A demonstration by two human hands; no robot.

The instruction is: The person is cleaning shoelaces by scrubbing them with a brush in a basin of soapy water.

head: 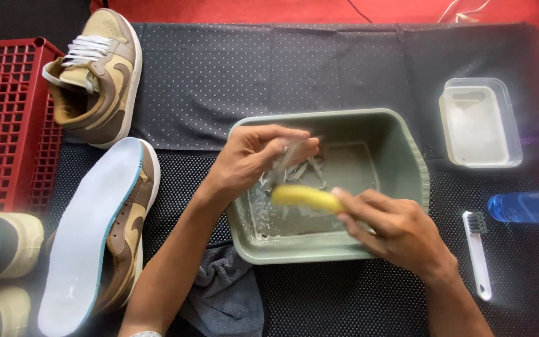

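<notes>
Dark dotted mat [319,68]; green basin [400,140]; left hand [254,159] grip pinching white laces [294,163]; right hand [394,231] clenched round yellow brush [304,197].

Around my work, on the dark dotted mat [344,68]

A tan and brown sneaker [98,75] with white laces leans against my red plastic crate [7,118]; its mate [98,237] lies on its side below, pale sole up. A grey cloth [229,296] sits beside it. To my right are a clear lidded box [480,123], a white brush [478,253] and a blue bottle [528,207], apart from one another.
</notes>
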